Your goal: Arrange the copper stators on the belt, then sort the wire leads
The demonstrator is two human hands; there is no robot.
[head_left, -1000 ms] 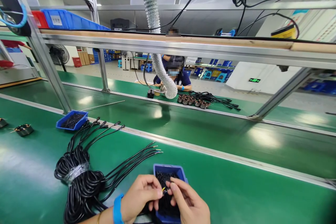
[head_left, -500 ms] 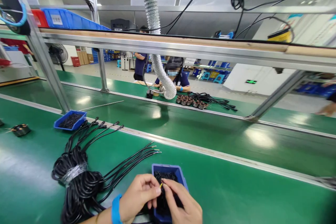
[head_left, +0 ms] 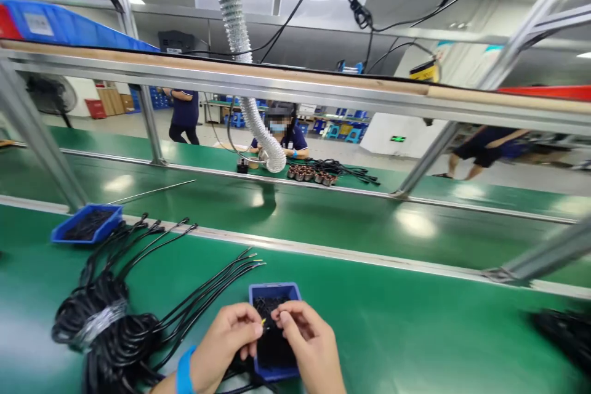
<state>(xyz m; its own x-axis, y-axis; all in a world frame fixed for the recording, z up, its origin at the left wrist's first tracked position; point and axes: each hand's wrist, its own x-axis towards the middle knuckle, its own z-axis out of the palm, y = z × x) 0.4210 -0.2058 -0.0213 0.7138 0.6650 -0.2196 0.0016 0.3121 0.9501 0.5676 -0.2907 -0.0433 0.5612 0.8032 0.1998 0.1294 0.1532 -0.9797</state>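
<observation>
My left hand [head_left: 231,338], a blue band at its wrist, pinches a thin wire with a yellow end [head_left: 263,322]. A black cable passes below that hand. Thumb and fingertips of my right hand [head_left: 310,337] are drawn together just right of the yellow end, apart from it; whatever they hold is too small to make out. Both hands are above a small blue bin [head_left: 277,373] of small black pieces. Left of them lies a thick bundle of black cables [head_left: 104,335], tied with clear wrap, their stripped ends fanned toward the bin.
A second blue bin [head_left: 87,225] of black pieces stands at the left. Metal frame posts [head_left: 41,129] and a shelf rail [head_left: 277,89] cross ahead. A flexible silver duct [head_left: 258,129] hangs down. Across the bench a person [head_left: 295,138] sits behind copper coils [head_left: 311,173]. Dark items [head_left: 563,332] lie right.
My hands have drawn apart, with the yellow wire end staying at the left fingertips. The view has swung right, and a walking person appears at the right.
</observation>
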